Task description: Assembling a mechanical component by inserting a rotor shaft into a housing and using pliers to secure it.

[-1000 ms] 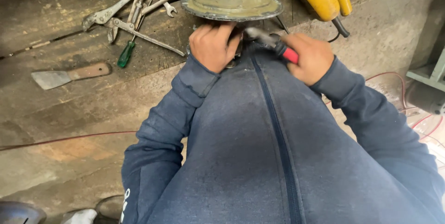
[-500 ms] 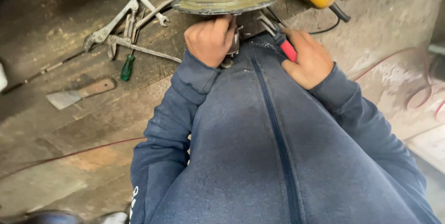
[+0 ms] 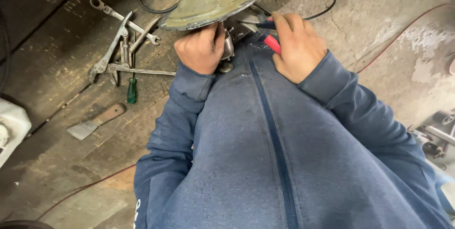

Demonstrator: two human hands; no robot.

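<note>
Person's wearing a dusty navy blue zip-up sweatshirt (image 3: 265, 162), darker blue zipper running down the middle, ribbed cuffs at both wrists, small white print showing near the lower left sleeve.

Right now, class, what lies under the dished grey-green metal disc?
Under the dished grey-green metal disc: the left hand gripping a small metal fitting, beside the right hand's red-handled pliers. The fitting's joint to the disc is hidden.

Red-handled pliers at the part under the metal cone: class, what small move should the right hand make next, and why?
Probably squeeze and turn the red-handled pliers slightly. The right hand has their tips aimed at the small metal fitting under the metal cone, while the left hand braces that fitting.
</note>
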